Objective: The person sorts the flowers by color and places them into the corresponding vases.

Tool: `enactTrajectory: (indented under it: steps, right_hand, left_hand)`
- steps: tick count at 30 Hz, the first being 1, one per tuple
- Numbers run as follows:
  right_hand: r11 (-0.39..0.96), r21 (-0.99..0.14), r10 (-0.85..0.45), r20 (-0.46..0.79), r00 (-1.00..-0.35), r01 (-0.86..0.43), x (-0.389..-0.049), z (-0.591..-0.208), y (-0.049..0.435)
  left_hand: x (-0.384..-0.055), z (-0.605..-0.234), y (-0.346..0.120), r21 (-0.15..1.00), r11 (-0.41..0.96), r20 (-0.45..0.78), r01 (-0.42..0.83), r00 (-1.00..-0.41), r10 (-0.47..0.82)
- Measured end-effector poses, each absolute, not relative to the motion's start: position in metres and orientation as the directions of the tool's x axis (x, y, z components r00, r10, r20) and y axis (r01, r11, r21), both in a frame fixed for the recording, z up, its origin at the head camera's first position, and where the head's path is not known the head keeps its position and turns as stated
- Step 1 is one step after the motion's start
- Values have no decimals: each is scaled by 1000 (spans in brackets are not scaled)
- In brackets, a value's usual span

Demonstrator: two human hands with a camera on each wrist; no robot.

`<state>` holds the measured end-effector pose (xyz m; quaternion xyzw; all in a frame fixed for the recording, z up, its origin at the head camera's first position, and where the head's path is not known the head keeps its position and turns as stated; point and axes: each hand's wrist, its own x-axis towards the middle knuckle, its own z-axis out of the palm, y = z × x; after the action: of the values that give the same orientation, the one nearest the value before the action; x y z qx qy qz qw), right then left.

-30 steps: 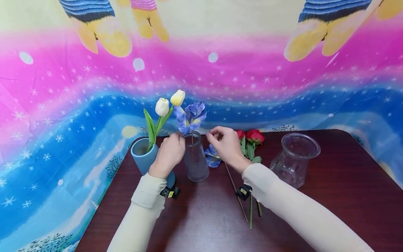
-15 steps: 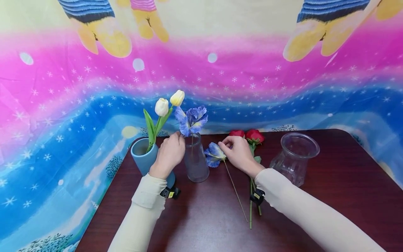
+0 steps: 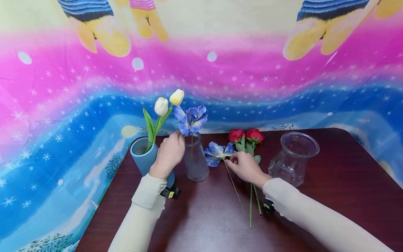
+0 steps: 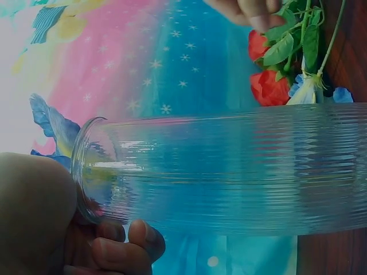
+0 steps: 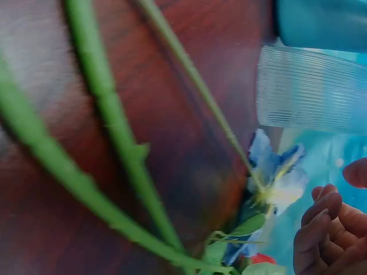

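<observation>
My left hand [image 3: 171, 150] holds the rim of a tall ribbed glass vase [image 4: 200, 177], its fingers curled beside the neck. One blue-purple iris [image 3: 191, 119] stands in that vase, the bloom just above the mouth. A second iris [image 3: 216, 153] lies on the table to the right, its thin stem pointing toward the front. Over the top of that stem hovers my right hand [image 3: 247, 167], fingertips close to the bloom's base. In the right wrist view a gap shows between the thumb [image 5: 356, 173] and the loosely bent fingers, with nothing held there.
Two red roses [image 3: 254, 135] with green stems lie under and behind the right hand. A blue vase [image 3: 143, 159] with white and yellow tulips [image 3: 161, 106] stands at left. At right is a wide-mouthed glass vase [image 3: 291, 169]. A printed cloth hangs behind the table [image 3: 204, 217].
My right hand has moved away from the glass vase, rightward and down to the iris on the table. The iris in the vase sits slightly lower. The left hand has stayed put.
</observation>
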<state>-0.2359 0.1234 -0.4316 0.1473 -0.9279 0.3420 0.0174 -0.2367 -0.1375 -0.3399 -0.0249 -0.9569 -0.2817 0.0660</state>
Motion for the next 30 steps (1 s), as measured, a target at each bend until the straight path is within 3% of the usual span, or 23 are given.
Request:
enactTrajectory:
  steps: [18, 30]
  right_hand:
    - [791, -522, -344, 53, -937, -320, -218, -466, 127]
    - [795, -514, -351, 42, -935, -322, -214, -472, 123]
  left_hand:
    - [-237, -339, -138, 543, 835, 139, 89, -990, 16]
    - [-238, -343, -138, 552, 828, 154, 94, -988, 10]
